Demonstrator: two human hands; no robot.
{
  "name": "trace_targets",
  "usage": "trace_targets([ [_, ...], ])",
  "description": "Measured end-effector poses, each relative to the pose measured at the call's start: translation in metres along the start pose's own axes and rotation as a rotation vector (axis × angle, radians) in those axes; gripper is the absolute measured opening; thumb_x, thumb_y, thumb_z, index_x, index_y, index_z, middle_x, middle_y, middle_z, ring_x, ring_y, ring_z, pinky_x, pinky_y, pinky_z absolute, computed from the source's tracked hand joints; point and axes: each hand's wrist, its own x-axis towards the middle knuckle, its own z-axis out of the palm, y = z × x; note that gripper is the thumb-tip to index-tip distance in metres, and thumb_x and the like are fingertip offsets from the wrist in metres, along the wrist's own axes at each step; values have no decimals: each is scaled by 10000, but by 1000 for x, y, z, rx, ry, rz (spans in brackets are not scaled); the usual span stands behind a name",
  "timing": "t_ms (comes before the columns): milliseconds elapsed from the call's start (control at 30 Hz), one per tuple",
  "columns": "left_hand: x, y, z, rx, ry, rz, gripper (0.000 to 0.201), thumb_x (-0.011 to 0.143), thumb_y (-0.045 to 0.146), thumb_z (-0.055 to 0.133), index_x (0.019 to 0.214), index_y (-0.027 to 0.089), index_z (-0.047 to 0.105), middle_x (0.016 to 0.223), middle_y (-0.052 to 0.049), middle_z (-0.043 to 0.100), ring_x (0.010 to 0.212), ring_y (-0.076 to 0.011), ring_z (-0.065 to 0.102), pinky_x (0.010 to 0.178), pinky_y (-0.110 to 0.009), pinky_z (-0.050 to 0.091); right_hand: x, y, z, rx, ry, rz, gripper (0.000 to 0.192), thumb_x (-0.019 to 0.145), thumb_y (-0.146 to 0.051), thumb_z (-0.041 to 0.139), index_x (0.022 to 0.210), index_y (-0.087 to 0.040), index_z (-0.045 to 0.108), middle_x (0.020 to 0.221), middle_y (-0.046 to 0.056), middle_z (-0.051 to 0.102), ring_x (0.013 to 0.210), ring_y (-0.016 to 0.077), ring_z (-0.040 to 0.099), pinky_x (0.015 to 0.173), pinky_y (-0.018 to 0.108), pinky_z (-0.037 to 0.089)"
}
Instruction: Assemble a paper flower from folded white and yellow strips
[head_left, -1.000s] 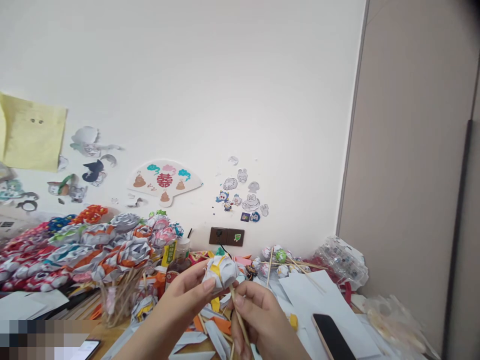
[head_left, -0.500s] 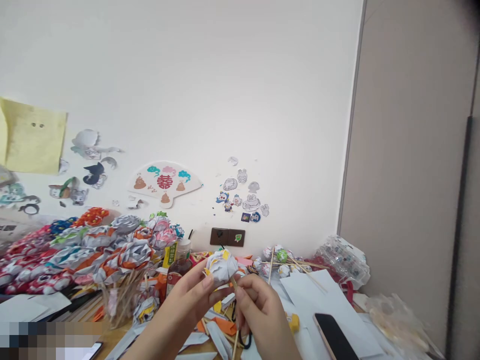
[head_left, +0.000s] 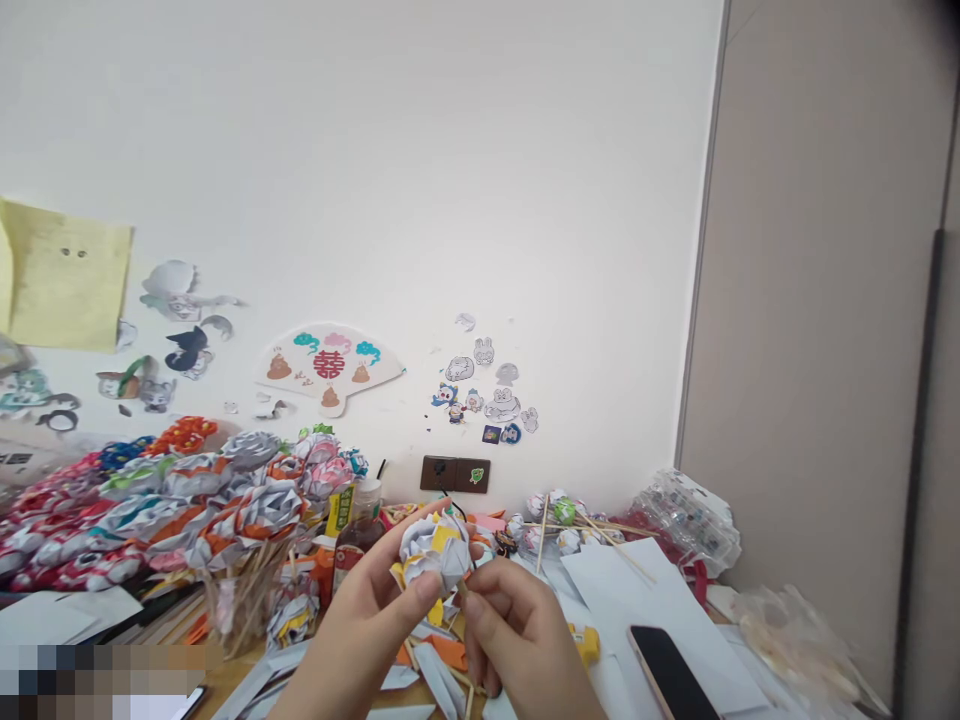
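- At six o'clock, left hand [head_left: 375, 620] is pinching a white-and-yellow folded paper flower [head_left: 433, 546], fingers closed around it.
- Right hand [head_left: 517, 635] is gripping its thin wooden stick [head_left: 466, 600], closed, just below the flower.
- Black phone [head_left: 670, 677] is lying at five o'clock.

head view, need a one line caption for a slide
Left hand cups a folded paper flower while right hand pinches its wooden stick over a craft-strewn table.
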Motion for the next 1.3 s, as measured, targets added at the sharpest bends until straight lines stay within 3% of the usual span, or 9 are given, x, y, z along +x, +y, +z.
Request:
trace_targets([
  [267,-6,3,8,23,17,81,629,636,452,788,1196,233,606,1044,-70,757,951,-294,672,776,-296,542,0,0,-5,18,-72,-50,533,725,-706,559,740,-176,515,451,-72,438,364,61,367,380,175,280],
  [433,-5,-1,5,-10,-25,68,831,562,515,817,1278,233,504,1037,-78,741,910,-279,683,780,-310,543,2,1,-7,29,8,-195,437,795,-601,581,777,-164,596,634,-14,522,539,98,494,520,206,385],
  [533,-5,-3,5,11,-51,30,837,489,534,844,1206,216,552,1010,-90,744,945,-307,677,809,-352,544,3,4,-10,-8,12,-280,372,820,-549,589,770,-181,625,714,18,588,655,144,560,611,240,432],
  [667,-8,-3,10,104,-47,133,658,483,501,854,1029,226,611,922,-50,746,900,-282,690,763,-312,553,4,8,-13,-141,43,-357,401,834,-572,554,764,-191,658,765,45,615,737,190,580,674,282,450],
  [800,-14,-2,15,279,19,263,476,552,326,818,973,254,606,899,-1,735,829,-230,696,716,-263,556,5,10,-15,-222,29,-439,355,849,-549,550,880,-221,683,864,60,661,834,221,598,761,320,460],
  [933,-18,-4,15,445,35,432,473,550,192,753,1000,263,625,973,-7,731,908,-251,684,790,-289,555,4,6,-17,-298,43,-539,222,865,-461,584,913,-267,681,971,37,686,934,208,593,836,299,441],
  [1067,-19,-3,11,556,9,503,488,591,164,716,1053,275,602,1014,-2,718,925,-230,684,782,-259,560,3,-1,-24,-369,69,-612,69,887,-317,587,896,-277,643,975,6,675,940,176,587,843,272,433],
  [1200,-18,-2,10,694,-26,549,468,612,155,716,1040,285,581,943,21,723,830,-202,700,743,-241,560,0,-10,-32,-490,178,-644,118,892,-182,532,930,-266,605,939,4,644,928,174,577,855,300,427],
  [1300,-17,-4,12,729,-43,532,460,618,147,684,1041,291,572,907,33,725,786,-193,698,706,-237,551,-8,-22,-37,-606,233,-770,176,869,-110,500,943,-248,580,923,17,617,900,183,567,819,324,436],
])
